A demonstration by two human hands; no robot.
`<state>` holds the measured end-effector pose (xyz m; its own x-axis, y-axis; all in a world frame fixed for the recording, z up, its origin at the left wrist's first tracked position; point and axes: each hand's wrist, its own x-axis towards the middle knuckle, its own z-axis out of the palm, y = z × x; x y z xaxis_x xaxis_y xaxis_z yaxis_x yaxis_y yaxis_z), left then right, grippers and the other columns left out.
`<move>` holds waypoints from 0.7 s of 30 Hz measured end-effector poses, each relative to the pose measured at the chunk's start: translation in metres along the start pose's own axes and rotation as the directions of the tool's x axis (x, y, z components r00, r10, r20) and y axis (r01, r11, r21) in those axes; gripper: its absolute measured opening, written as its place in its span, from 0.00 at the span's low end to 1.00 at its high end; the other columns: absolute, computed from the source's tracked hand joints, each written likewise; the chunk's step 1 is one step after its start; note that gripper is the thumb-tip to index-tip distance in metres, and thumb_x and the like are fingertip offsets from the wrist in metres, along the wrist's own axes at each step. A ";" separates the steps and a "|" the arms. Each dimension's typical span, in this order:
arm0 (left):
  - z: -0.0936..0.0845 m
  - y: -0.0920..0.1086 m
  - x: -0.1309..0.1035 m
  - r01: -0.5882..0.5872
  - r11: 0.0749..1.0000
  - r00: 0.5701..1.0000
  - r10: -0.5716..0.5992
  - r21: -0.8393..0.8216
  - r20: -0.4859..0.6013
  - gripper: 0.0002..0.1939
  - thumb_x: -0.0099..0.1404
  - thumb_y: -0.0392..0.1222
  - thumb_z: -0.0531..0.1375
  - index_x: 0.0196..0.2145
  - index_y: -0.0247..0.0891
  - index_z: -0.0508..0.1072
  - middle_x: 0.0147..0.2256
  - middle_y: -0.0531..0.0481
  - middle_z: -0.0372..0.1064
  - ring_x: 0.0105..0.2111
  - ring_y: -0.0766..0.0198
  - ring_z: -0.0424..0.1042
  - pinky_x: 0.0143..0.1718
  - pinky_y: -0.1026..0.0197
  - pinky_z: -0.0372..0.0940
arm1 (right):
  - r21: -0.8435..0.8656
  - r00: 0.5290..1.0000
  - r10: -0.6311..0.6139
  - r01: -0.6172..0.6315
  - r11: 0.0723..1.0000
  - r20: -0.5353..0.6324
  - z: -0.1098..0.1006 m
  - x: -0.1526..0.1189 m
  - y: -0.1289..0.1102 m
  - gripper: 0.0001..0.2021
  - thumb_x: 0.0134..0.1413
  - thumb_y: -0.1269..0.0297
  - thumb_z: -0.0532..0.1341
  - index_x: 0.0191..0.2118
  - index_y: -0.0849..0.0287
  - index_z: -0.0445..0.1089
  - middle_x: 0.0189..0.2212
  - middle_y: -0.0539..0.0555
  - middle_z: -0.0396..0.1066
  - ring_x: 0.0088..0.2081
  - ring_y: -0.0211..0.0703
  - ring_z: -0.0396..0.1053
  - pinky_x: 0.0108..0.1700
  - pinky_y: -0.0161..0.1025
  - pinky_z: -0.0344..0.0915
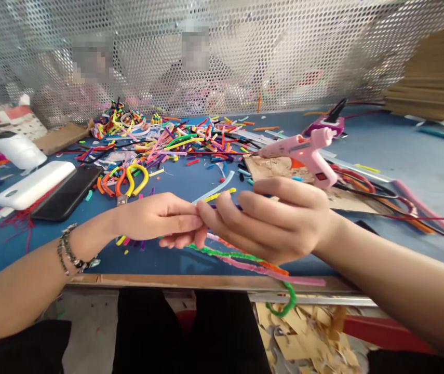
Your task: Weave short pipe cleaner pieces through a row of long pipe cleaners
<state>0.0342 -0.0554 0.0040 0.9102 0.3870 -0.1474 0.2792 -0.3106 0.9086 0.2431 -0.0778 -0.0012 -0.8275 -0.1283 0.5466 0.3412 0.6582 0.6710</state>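
My left hand (151, 221) is closed, its fingertips pinched together at the centre of the head view. From beneath those fingertips a green pipe cleaner (239, 254) runs to the right, with pink and orange strands beside it. Its curled end hangs past the table's front edge. My right hand (284, 218) meets the left one, thumb and forefinger pressed together at the left fingertips. Whatever lies between the right fingers is hidden. Behind the right hand rests a pink glue gun (303, 153), its nozzle pointing left.
A heap of colourful pipe cleaner pieces (183, 137) covers the table's back. Scissors with yellow and orange handles (131, 179), a black phone (68, 192) and a white power bank (35, 183) lie left. Cables (393, 195) run right. Perforated metal (245, 52) stands behind; people sit beyond it.
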 end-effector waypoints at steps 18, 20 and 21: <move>0.005 0.013 -0.008 0.135 -0.402 0.750 0.639 0.906 0.172 0.17 0.69 0.31 0.47 0.26 0.37 0.70 0.18 0.56 0.58 0.18 0.70 0.59 0.18 0.65 0.49 | 0.494 0.600 0.221 -0.337 -0.801 0.769 0.016 0.007 -0.019 0.11 0.58 0.69 0.51 0.25 0.61 0.61 0.10 0.39 0.42 0.15 0.29 0.37 0.20 0.32 0.43; 0.006 0.015 -0.008 0.139 -0.336 0.746 0.655 0.932 0.125 0.17 0.69 0.32 0.47 0.26 0.38 0.70 0.19 0.56 0.58 0.18 0.70 0.58 0.18 0.65 0.48 | 0.403 0.651 0.180 -0.210 -0.891 0.737 0.018 0.007 -0.022 0.12 0.60 0.69 0.51 0.25 0.61 0.61 0.09 0.38 0.42 0.14 0.28 0.36 0.20 0.31 0.42; 0.007 0.016 -0.008 0.137 -0.316 0.737 0.665 0.939 0.117 0.17 0.68 0.32 0.47 0.26 0.38 0.70 0.18 0.56 0.58 0.18 0.70 0.58 0.17 0.65 0.47 | 0.368 0.669 0.164 -0.174 -0.913 0.725 0.018 0.007 -0.023 0.12 0.60 0.69 0.51 0.25 0.62 0.61 0.09 0.38 0.41 0.14 0.28 0.36 0.20 0.30 0.41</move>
<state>0.0330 -0.0697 0.0166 0.8927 -0.0226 0.4501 0.3232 -0.6639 -0.6743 0.2214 -0.0803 -0.0218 -0.8207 0.5601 0.1130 -0.3314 -0.3055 -0.8927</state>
